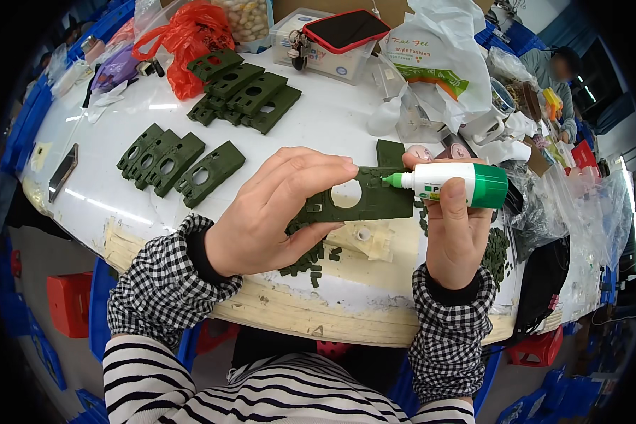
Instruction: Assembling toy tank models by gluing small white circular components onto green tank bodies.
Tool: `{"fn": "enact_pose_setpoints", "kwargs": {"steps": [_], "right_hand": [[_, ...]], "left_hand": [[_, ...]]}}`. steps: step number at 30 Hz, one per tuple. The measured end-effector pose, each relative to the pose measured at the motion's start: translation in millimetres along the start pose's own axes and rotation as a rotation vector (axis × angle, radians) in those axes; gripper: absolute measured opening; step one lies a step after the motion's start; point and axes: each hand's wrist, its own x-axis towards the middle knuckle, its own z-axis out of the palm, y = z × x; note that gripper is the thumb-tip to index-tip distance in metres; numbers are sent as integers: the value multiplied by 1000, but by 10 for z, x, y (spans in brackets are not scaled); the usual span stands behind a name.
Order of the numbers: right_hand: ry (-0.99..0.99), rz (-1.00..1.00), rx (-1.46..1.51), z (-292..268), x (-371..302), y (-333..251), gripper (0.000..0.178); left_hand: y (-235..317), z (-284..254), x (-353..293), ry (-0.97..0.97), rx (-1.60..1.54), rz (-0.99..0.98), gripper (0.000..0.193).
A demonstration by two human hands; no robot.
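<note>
ok so your green plate (pixel 387 206) is up off the table (pixel 113 201), in front of you, tilted up a bit between your hands. Your left hand (pixel 279 205) has it pinched by the left end, fingers along the top edge and thumb underneath. Your right hand (pixel 454 226) is wrapped round the white and green squeeze bottle (pixel 442 185), thumb laid over the barrel, with the nozzle (pixel 394 181) right at the plate's face; can't tell if it's actually touching

Handling-wise I'd guess the plate's light, stiff plastic, matt enough not to slip much unless it gets wet. The raised bits look like the fragile part, and the big round hole probably leaves thin rims, so I'd hold the long edges and not squeeze across the hole. Keep fingertips off the patch under the nozzle too

The bottle's probably light with a bit of give, so a loose grip round the barrel should do, since a hard squeeze could dump too much out
</note>
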Motion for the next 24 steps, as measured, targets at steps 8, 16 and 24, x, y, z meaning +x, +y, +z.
{"fn": "enact_pose_setpoints", "kwargs": {"steps": [8,16,24], "right_hand": [[-23,7,-17,-60,5,22,30],[-26,8,-26,-53,5,38,28],[6,1,-16,-16,-1,15,25]], "left_hand": [[-22,20,-10,1,-20,-5,61],[-18,12,-8,-1,-13,4,61],[-23,16,-15,1,-16,2,61]]}}
